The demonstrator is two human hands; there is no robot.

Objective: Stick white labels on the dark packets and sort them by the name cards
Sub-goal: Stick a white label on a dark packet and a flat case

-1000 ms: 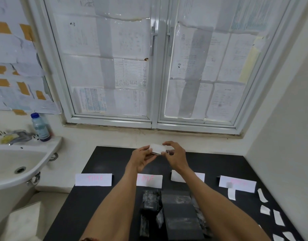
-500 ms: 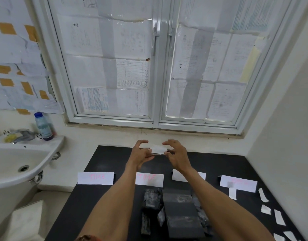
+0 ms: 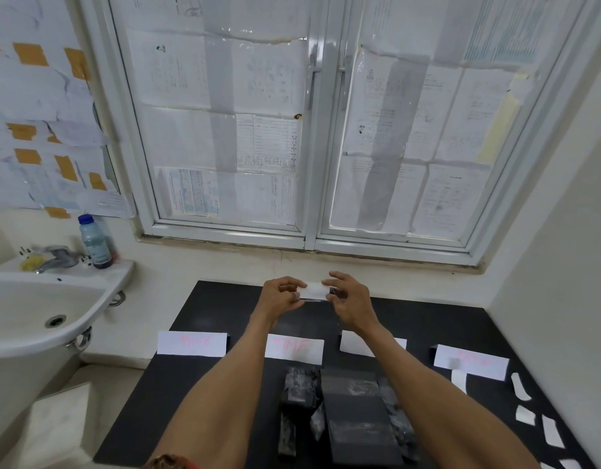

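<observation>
White label [image 3: 314, 290]; black table [image 3: 224, 306]; white name cards [image 3: 191, 343], pink lettering; dark grey packets [image 3: 356, 418]; blue-capped bottle [image 3: 94, 243].

The third name card [image 3: 353, 343] lies half hidden behind the right forearm [image 3: 424, 384].
</observation>
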